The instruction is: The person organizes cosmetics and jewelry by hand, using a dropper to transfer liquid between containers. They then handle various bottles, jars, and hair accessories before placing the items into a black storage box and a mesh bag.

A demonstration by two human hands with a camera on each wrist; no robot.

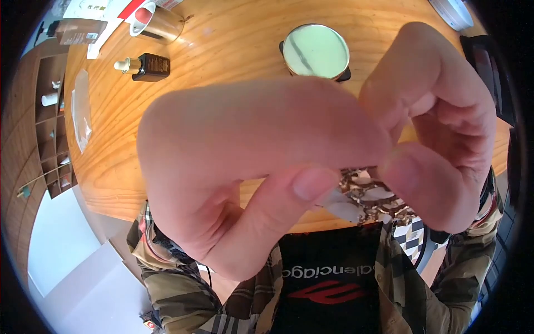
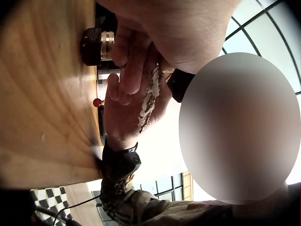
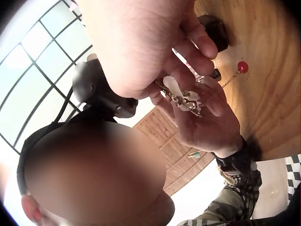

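A gold ornament with white petal-like pieces (image 1: 370, 197) is held up between both hands, close to the head camera. The left hand (image 1: 233, 145) pinches it between thumb and bent index finger. From the other side, the right hand (image 1: 445, 122) pinches it with thumb and forefinger; the fingers cover part of it. In the left wrist view the ornament (image 2: 149, 96) appears as a thin strip, nearly edge-on. White petals and twisted gold stems of the ornament (image 3: 181, 99) show in the right wrist view, where a red bead (image 3: 242, 67) dangles on a fine chain.
Behind the hands, a round pale green mirror-like disc (image 1: 316, 51) stands on the wooden table (image 1: 222, 55). A dark dropper bottle (image 1: 153, 68), a gold-and-white cup (image 1: 167, 25) and a clear plastic wrapper (image 1: 82, 111) are to the left. At the far right is a whitish round tub (image 1: 453, 14).
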